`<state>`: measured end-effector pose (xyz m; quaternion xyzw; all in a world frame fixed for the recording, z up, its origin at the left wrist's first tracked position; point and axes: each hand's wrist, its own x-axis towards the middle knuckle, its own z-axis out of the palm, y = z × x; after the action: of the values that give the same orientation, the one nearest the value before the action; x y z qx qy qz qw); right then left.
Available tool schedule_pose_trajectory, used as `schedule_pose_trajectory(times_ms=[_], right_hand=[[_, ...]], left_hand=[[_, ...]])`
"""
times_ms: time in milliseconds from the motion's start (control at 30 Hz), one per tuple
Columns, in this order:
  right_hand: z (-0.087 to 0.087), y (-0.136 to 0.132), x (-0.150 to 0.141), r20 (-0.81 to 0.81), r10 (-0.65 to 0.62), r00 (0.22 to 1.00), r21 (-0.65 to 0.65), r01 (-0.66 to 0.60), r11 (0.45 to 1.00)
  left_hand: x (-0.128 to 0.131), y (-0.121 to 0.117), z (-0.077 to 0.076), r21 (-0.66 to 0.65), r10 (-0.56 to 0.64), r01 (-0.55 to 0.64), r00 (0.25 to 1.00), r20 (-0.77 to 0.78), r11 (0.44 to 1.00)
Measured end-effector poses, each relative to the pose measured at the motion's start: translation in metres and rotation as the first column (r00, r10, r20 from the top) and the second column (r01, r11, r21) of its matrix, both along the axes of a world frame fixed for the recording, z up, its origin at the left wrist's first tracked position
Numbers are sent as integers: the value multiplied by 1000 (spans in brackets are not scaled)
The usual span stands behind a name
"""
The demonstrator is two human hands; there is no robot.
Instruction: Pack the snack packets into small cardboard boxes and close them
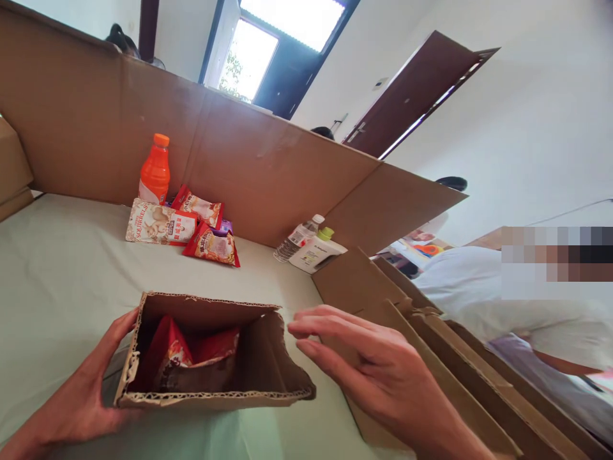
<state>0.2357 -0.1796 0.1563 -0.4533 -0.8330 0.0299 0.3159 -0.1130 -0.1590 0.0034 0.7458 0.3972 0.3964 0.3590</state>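
Note:
A small open-topped cardboard box (215, 400) with rough cut edges stands in front of me. Inside it, toward its left part, lie red snack packets (191, 351); their lower parts are hidden by the walls. My left hand (108, 370) grips the box's left end, its fingertips partly hidden behind the wall. Just off the box's right edge, my right hand (368, 364) has its fingers stretched out with nothing in them. Whether its fingertips touch the cardboard I cannot tell.
Tall cardboard walls (268, 172) enclose the pale cloth (71, 268). At the back are an orange drink bottle (156, 169), a squirrel-print snack bag (156, 222) and red packets (213, 246). A clear bottle (297, 239) and white tube (317, 252) stand right. Another person (469, 281) is beyond.

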Motion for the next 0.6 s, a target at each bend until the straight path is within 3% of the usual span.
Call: schedule_pose_trajectory(times_ms=[67, 200, 333, 467, 600], right_hand=[[-14, -13, 14, -27, -70, 997, 47, 71, 996], [-46, -31, 26, 3, -68, 998, -27, 68, 997], [-70, -37, 17, -30, -46, 999, -57, 44, 997], [-90, -33, 3, -104, -6, 995, -96, -4, 995], [-106, -30, -4, -259, 14, 966, -125, -48, 991]], left_hand=[[-3, 0, -2, 15, 7, -7, 999, -35, 1000], [-3, -11, -1, 137, 77, -72, 997, -27, 988], [15, -35, 14, 137, 174, -186, 980, 99, 973], [34, -45, 33, 147, 354, -358, 934, 59, 922], [33, -42, 41, 263, 346, -338, 938, 17, 904]])
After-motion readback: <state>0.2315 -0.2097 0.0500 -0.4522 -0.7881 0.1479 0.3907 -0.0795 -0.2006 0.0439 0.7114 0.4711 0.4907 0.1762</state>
